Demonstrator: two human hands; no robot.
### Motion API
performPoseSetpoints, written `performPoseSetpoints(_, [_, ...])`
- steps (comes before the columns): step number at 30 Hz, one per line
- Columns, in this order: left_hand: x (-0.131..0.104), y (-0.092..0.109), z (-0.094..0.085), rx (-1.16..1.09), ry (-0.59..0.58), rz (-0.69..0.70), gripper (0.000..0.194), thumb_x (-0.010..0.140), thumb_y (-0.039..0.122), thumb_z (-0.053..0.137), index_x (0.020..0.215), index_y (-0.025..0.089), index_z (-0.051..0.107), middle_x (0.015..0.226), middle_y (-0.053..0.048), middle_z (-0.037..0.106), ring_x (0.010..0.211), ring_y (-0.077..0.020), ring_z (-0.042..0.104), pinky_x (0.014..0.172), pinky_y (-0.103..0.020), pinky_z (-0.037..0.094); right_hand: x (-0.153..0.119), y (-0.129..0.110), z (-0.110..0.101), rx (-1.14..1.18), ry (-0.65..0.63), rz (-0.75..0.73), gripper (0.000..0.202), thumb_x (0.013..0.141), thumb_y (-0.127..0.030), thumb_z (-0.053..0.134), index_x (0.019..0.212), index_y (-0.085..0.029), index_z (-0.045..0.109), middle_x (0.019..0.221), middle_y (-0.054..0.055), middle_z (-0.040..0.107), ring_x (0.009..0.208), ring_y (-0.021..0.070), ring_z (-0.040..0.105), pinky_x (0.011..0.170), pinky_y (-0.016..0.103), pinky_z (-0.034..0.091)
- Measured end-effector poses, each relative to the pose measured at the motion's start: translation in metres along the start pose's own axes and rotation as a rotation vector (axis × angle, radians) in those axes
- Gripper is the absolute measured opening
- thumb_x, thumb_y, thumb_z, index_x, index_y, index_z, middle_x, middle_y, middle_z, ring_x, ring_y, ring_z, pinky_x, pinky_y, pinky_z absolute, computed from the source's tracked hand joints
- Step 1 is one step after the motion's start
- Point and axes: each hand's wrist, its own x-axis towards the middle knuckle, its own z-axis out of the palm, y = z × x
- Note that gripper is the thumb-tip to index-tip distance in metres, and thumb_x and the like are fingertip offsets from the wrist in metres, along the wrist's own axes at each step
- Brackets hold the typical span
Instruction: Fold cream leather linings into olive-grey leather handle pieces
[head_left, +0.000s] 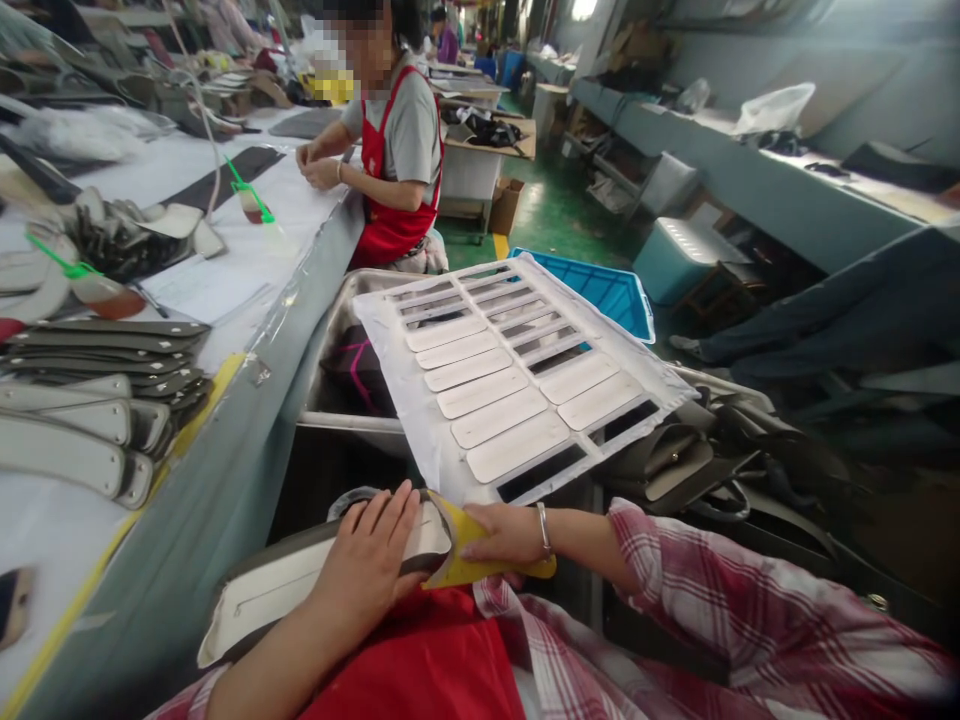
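My left hand lies across a long dark bag piece with a white panel along its side. Its fingers reach over the far edge and the thumb sits on the near side, gripping the piece over my lap. Against the right end of that piece, a curved yellow sheet is pinched in my right hand, the thumb on top and the other fingers mostly hidden. Just beyond my hands, a white slotted board holds several pale rounded strips; other slots show through.
On the left table are stacked dark strips, pale strips and glue bottles with green nozzles. A co-worker in a red apron sits ahead. A blue crate stands beyond the board; dark bags lie at right.
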Motion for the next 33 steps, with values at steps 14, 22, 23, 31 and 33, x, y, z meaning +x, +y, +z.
performPoseSetpoints(14, [0.001, -0.003, -0.002, -0.074, -0.001, -0.009, 0.063, 0.081, 0.045, 0.049, 0.132, 0.01, 0.04, 0.138, -0.01, 0.04, 0.115, -0.0299, 0.042, 0.094, -0.044, 0.031, 0.014, 0.012, 0.003, 0.151, -0.028, 0.024, 0.029, 0.083, -0.036, 0.051, 0.101, -0.018, 0.038, 0.067, -0.002, 0.056, 0.038, 0.0088, 0.051, 0.032, 0.018, 0.04])
performPoseSetpoints(22, [0.002, -0.006, -0.003, -0.091, -0.033, -0.006, 0.063, 0.081, 0.047, 0.048, 0.132, 0.012, 0.041, 0.139, -0.011, 0.038, 0.116, -0.0312, 0.041, 0.094, -0.044, 0.031, 0.015, 0.004, 0.013, 0.224, 0.061, 0.05, 0.03, 0.081, -0.039, 0.053, 0.1, -0.018, 0.041, 0.064, -0.003, 0.055, 0.038, 0.0082, 0.049, 0.033, 0.018, 0.039])
performPoseSetpoints(23, [0.002, -0.006, -0.004, -0.091, -0.042, -0.005, 0.063, 0.08, 0.046, 0.048, 0.133, 0.012, 0.04, 0.139, -0.011, 0.038, 0.116, -0.0312, 0.041, 0.094, -0.044, 0.031, 0.015, 0.004, 0.015, 0.226, 0.069, 0.04, 0.032, 0.08, -0.041, 0.053, 0.1, -0.019, 0.042, 0.064, -0.003, 0.056, 0.039, 0.0081, 0.049, 0.034, 0.018, 0.04])
performPoseSetpoints(31, [0.001, -0.012, 0.0, -0.128, -0.065, 0.032, 0.088, 0.069, 0.066, 0.049, 0.136, 0.011, 0.035, 0.14, -0.013, 0.035, 0.118, -0.0332, 0.038, 0.095, -0.045, 0.03, 0.017, 0.01, 0.027, 0.263, 0.169, 0.022, 0.04, 0.079, -0.046, 0.054, 0.105, -0.017, 0.043, 0.061, -0.003, 0.057, 0.039, 0.0084, 0.048, 0.035, 0.018, 0.039])
performPoseSetpoints(33, [0.0, -0.012, 0.001, -0.137, -0.06, 0.032, 0.093, 0.069, 0.072, 0.043, 0.136, 0.009, 0.033, 0.141, -0.015, 0.034, 0.118, -0.0345, 0.038, 0.095, -0.047, 0.029, 0.017, 0.008, 0.03, 0.236, 0.207, 0.004, 0.041, 0.079, -0.043, 0.055, 0.107, -0.016, 0.044, 0.061, -0.002, 0.057, 0.04, 0.0082, 0.048, 0.036, 0.018, 0.038])
